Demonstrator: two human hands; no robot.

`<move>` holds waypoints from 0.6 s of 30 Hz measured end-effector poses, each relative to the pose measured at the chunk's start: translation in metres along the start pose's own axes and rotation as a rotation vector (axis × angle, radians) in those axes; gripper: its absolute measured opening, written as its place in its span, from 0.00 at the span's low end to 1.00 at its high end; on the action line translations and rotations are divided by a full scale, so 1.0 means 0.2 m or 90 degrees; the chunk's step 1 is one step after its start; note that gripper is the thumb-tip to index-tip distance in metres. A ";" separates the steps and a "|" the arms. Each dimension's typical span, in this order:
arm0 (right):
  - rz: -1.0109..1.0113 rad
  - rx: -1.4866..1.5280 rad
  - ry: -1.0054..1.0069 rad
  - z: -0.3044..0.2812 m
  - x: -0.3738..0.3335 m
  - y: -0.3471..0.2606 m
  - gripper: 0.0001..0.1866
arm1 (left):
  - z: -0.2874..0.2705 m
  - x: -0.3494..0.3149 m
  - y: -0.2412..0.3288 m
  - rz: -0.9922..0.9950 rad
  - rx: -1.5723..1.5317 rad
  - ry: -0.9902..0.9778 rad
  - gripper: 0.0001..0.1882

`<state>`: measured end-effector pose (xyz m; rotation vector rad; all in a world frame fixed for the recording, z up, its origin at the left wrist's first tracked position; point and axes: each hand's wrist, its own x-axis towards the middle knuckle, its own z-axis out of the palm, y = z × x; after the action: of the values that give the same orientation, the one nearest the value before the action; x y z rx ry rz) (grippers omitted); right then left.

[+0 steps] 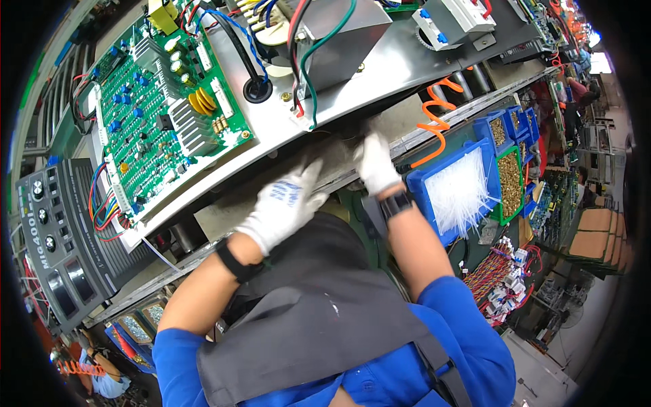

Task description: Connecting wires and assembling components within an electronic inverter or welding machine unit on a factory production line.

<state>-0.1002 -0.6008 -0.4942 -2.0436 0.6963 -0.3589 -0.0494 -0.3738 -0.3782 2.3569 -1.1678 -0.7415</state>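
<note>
Both my hands wear white gloves and are at the near edge of a metal chassis that carries a green circuit board. My left hand is over the gap below that edge, fingers stretched out and thumb apart, holding nothing visible. To its right, my right hand reaches toward the dark space under the chassis. Its fingertips are blurred, and whether they hold anything does not show. A metal box with red, black and green wires stands on the chassis.
Right of my right hand is a blue bin of white plastic ties, beside a green bin of small brass-coloured parts. An orange coiled hose hangs near them. Wire bundles lie lower right. A black control panel stands at left.
</note>
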 end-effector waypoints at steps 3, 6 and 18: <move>0.016 -0.188 -0.132 0.05 0.27 0.12 0.18 | -0.10 -0.22 -0.24 -0.102 -0.100 -0.109 0.32; -0.096 -0.551 -0.248 0.10 0.37 0.16 0.22 | -0.11 -0.52 -0.45 -0.210 -0.034 -0.031 0.27; -0.230 -0.522 -0.341 -0.08 0.41 0.02 0.19 | 0.04 -1.01 -0.60 -0.423 -0.188 0.014 0.23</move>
<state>-0.0448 -0.6628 -0.4907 -2.8788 0.1212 0.3431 -0.0860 -0.1427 -0.3963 2.4725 -0.2082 -1.0069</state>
